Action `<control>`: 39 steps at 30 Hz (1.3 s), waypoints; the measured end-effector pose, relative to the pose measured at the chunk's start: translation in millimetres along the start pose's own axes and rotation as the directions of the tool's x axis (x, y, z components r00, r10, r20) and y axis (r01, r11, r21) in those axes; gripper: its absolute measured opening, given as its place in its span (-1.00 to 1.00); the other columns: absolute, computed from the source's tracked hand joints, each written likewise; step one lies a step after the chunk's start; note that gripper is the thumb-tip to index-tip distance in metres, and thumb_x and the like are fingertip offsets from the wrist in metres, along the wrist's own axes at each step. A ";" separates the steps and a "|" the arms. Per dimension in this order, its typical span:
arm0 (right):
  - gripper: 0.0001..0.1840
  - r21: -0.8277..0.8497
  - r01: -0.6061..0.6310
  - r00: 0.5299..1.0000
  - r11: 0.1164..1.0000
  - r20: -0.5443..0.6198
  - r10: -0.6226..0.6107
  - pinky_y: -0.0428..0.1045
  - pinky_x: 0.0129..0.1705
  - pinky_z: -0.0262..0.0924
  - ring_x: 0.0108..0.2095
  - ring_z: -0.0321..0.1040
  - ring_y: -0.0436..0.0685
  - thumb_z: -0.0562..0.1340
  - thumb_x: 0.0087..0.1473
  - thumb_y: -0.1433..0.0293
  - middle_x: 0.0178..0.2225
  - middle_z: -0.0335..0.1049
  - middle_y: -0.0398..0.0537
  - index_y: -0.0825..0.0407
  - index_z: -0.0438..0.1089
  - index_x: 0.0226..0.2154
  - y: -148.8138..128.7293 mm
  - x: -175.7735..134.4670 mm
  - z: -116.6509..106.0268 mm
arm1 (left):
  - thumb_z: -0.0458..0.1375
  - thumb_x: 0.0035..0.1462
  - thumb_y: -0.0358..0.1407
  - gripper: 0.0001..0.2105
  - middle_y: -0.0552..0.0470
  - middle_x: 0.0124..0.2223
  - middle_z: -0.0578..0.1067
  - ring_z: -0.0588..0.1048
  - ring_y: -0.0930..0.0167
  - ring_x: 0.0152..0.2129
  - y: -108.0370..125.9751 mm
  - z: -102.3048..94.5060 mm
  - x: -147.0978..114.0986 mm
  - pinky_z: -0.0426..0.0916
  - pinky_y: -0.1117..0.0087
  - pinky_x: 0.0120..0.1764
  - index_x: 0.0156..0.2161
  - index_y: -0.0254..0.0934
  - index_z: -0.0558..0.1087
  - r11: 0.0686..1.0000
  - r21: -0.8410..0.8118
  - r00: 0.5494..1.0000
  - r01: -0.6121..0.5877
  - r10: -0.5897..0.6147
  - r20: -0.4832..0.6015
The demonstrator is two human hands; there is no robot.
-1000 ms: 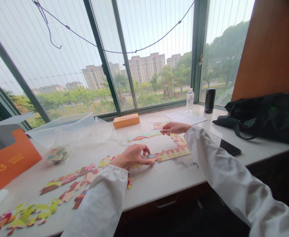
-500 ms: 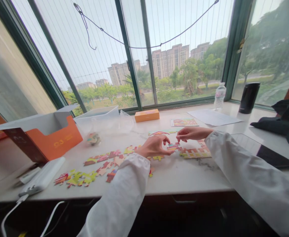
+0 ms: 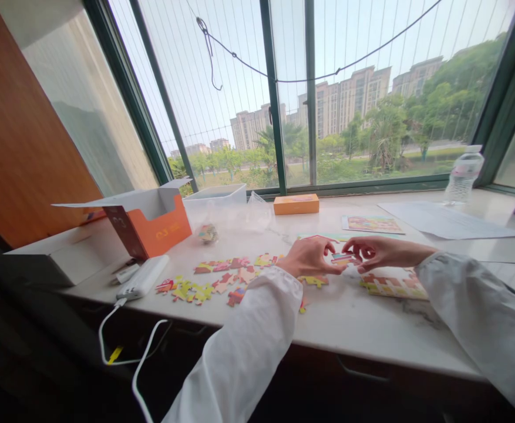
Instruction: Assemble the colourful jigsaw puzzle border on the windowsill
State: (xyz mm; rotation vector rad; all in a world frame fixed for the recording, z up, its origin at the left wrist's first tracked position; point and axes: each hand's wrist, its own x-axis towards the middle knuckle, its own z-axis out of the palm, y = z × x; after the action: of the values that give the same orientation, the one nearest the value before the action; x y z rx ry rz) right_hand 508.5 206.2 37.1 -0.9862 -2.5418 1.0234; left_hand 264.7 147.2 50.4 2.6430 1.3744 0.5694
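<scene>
My left hand (image 3: 309,257) and right hand (image 3: 374,252) meet just above the counter (image 3: 349,317), both pinching one small striped piece (image 3: 343,258) between thumb and fingertips. The piece sits between the two hands, my left fingers on its left edge, my right on its right. Loose pieces (image 3: 222,279) lie left of my left hand; the joined strip (image 3: 391,286) lies under my right wrist.

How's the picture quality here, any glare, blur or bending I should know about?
Head view: bright daylight through the window washes out the sky; under the counter it is nearly black. Wide-angle bending slants the window frames. Both hands, left hand and right hand, and the puzzle piece between them look fairly sharp.
</scene>
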 end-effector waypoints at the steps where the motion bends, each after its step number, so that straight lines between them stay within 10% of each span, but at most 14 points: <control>1: -0.25 -0.010 0.003 1.000 1.000 -0.016 -0.003 -0.02 -0.34 0.09 -0.36 0.22 0.11 0.37 -0.21 -0.10 -0.36 0.33 -0.08 -0.08 0.41 0.00 -0.3 0.7 0.1 | 0.24 -0.06 0.09 -0.56 0.06 -0.18 0.55 0.51 0.34 -0.28 0.2 -0.3 0.0 0.35 0.33 -0.24 -0.18 -0.19 0.48 1.000 0.001 1.000 0.019 -0.019 -0.005; 15: -0.29 -0.164 0.082 0.932 0.983 -0.337 -0.134 -0.01 -0.30 0.14 -0.38 0.23 0.07 0.39 -0.20 -0.08 -0.33 0.40 -0.05 -0.01 0.39 -0.07 -13.7 1.8 -2.7 | 0.05 0.12 0.21 -0.48 0.03 -0.11 0.50 0.49 0.33 -0.24 -8.8 -0.3 3.5 0.31 0.34 -0.23 -0.03 -0.14 0.40 0.993 0.039 0.986 0.107 -0.101 -0.135; 39: -0.30 -0.246 0.052 0.939 0.968 -0.318 -0.131 -0.04 -0.30 0.11 -0.40 0.29 0.05 0.38 -0.18 -0.07 -0.40 0.44 -0.12 0.04 0.38 -0.10 9.4 8.3 -4.5 | 0.37 -0.29 0.02 -0.52 0.06 -0.23 0.54 0.44 0.42 -0.43 -66.3 -37.5 -12.7 0.22 0.46 -0.46 -0.23 -0.19 0.54 0.907 0.021 0.820 0.421 -0.391 0.418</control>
State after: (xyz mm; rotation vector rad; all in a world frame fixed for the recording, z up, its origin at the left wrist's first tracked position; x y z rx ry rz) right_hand 509.0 219.0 33.7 -0.9898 -2.4300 0.4861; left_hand 193.1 172.9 64.1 2.1329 1.6556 -0.0006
